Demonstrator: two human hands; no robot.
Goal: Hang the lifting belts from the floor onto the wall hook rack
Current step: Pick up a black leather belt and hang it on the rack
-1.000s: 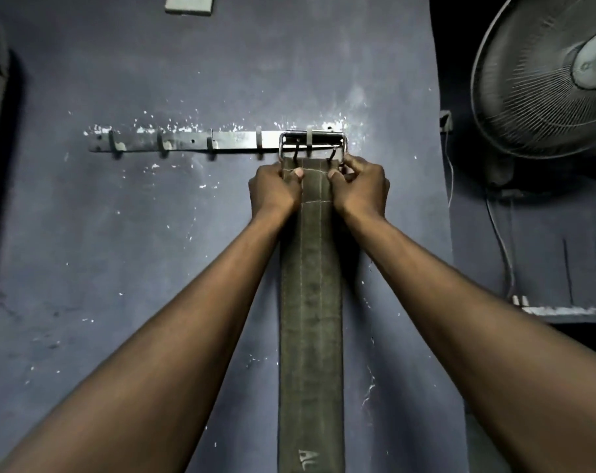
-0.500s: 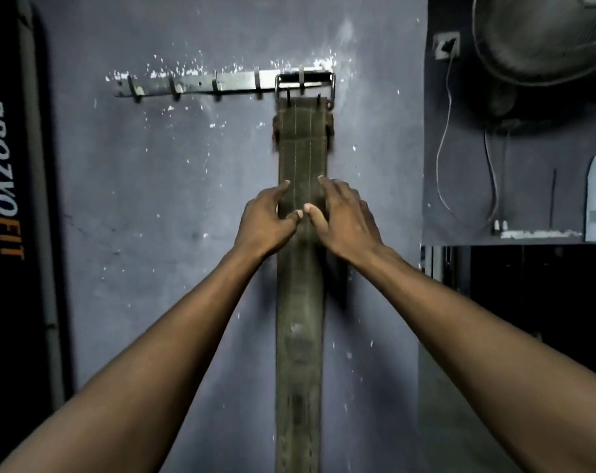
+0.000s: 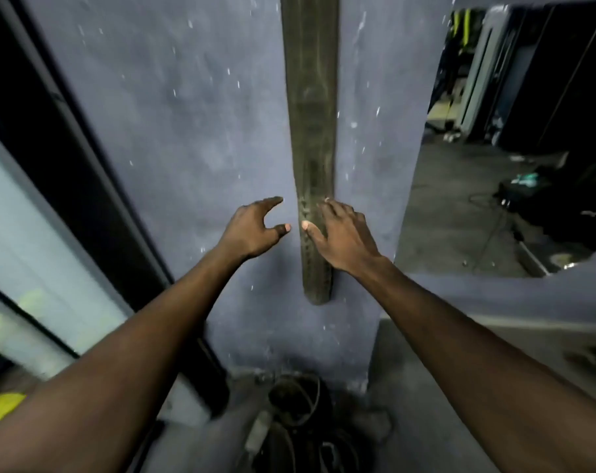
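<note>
Head camera looks steeply down, close to wall.

Dim throughout, cool and bluish across the wall. Brightest at the pale panel on the left edge, soft rather than glaring. Smeared by motion almost everywhere: white specks on the wall drawn into short streaks, stitching on the belt barely readable, yellow patch at lower left reduced to a blur. Somewhat crisper only around the left hand and right hand, thumbnails catching a little light. Murky in the room at right, near-black among the tangle on the floor below. Strongly bowed towards the frame edges, dark door frame leaning, forearms stretched wide.
</note>
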